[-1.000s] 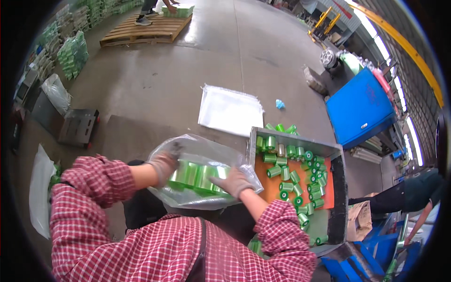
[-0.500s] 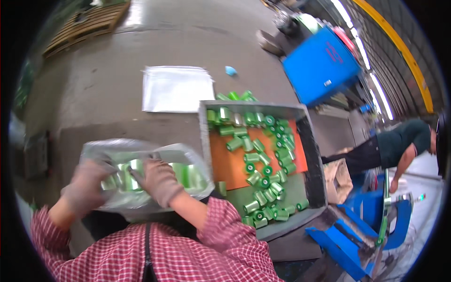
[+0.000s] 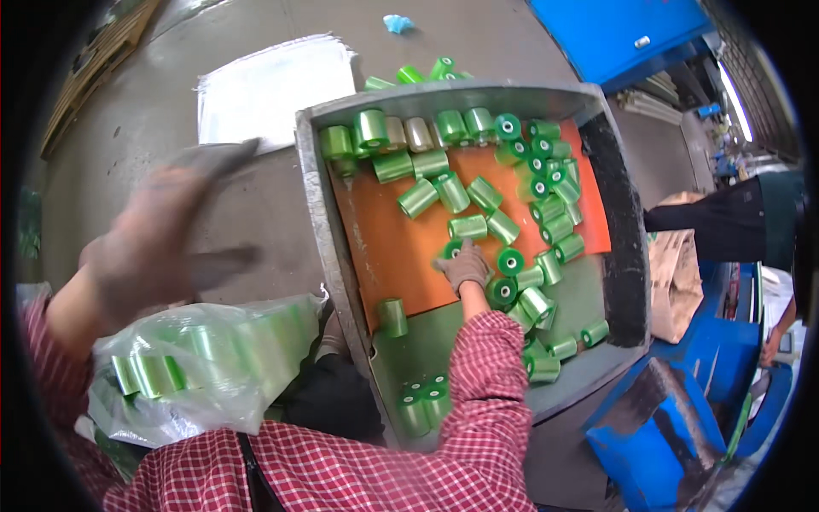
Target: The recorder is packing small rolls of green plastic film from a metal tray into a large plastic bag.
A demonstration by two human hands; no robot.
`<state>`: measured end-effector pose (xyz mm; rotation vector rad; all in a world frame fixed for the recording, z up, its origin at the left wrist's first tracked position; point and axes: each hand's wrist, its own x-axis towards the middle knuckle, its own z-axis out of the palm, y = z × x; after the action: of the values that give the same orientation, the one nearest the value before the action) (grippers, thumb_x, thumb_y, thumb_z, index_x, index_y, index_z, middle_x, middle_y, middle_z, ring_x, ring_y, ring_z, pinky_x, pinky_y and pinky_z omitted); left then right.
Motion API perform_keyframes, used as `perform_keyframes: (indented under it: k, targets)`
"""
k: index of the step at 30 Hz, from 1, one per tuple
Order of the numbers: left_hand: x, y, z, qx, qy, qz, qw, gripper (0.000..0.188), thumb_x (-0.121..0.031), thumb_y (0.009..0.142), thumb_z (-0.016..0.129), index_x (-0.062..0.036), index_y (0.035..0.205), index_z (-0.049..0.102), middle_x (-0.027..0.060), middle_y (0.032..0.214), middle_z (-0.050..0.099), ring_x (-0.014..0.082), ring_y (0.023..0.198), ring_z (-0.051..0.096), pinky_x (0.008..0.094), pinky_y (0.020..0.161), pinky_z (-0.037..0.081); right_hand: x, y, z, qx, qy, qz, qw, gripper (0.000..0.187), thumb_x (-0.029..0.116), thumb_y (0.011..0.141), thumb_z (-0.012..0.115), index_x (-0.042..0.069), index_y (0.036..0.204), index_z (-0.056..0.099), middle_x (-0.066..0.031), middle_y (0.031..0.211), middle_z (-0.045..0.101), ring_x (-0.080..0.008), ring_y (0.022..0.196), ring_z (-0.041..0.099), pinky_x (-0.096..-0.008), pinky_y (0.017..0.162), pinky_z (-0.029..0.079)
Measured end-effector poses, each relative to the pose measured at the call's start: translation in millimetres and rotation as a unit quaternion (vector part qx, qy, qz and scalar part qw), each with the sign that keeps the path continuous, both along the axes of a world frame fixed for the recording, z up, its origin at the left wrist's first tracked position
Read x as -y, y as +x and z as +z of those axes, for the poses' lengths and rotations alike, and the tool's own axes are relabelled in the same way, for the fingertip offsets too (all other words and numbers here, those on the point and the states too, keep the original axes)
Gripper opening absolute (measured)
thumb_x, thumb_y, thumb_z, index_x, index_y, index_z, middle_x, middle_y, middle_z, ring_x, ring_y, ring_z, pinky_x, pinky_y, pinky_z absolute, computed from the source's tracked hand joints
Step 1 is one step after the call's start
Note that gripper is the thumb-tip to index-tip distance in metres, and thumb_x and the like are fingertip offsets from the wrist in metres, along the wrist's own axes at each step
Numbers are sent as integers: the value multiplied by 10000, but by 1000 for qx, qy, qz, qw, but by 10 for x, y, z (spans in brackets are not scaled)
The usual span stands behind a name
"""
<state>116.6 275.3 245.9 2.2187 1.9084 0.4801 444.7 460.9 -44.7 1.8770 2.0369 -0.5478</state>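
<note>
My right hand (image 3: 466,268), in a grey-brown knit work glove, reaches into a big grey tray (image 3: 320,213). Its fingers close on a green roll of film (image 3: 452,249), which is partly hidden beneath them. Several more shiny green rolls (image 3: 452,192) lie around it, some on their sides, some on end. At the left my gloved left hand (image 3: 162,230) is raised, blurred, with thumb and fingers apart and nothing in it. Below that hand a clear plastic bag (image 3: 256,401) stands close to my body, with green rolls (image 3: 153,375) showing inside and through its wall.
Orange sheeting (image 3: 384,256) and green sheeting line the tray floor. White sacking (image 3: 264,94) lies on the floor beyond, near a light-blue scrap (image 3: 397,23). At right are a brown paper sack (image 3: 674,282), blue metal parts (image 3: 657,435), a blue cabinet (image 3: 623,34) and another person (image 3: 725,218).
Both hands were at the plastic bag. My right hand has moved right into the tray and onto a roll; my left has lifted off the bag. The view has shifted toward the tray.
</note>
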Motion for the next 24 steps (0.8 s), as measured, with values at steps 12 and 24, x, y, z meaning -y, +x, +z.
perform_keyframes:
  k: [12, 24]
  targets:
    - [-751, 368, -1163, 420, -122, 46, 898, 781, -39, 635, 664, -101, 1329, 310, 118, 1082, 567, 243, 970, 571, 309, 860, 460, -1644, 203, -179, -25, 163, 49, 985, 867, 474, 652, 688, 59, 1326, 336, -193, 1280, 447, -331, 1154, 457, -398, 1001, 319]
    - [1391, -533, 303, 381, 172, 396, 818, 593, -390, 893, 444, 8, 1317, 326, 167, 1216, 504, 264, 1072, 538, 337, 843, 471, -400, -24, -436, -155, -143, -198, 957, 710, 530, 633, 718, -9, 1076, 587, -198, 976, 623, -271, 922, 601, -390, 790, 458]
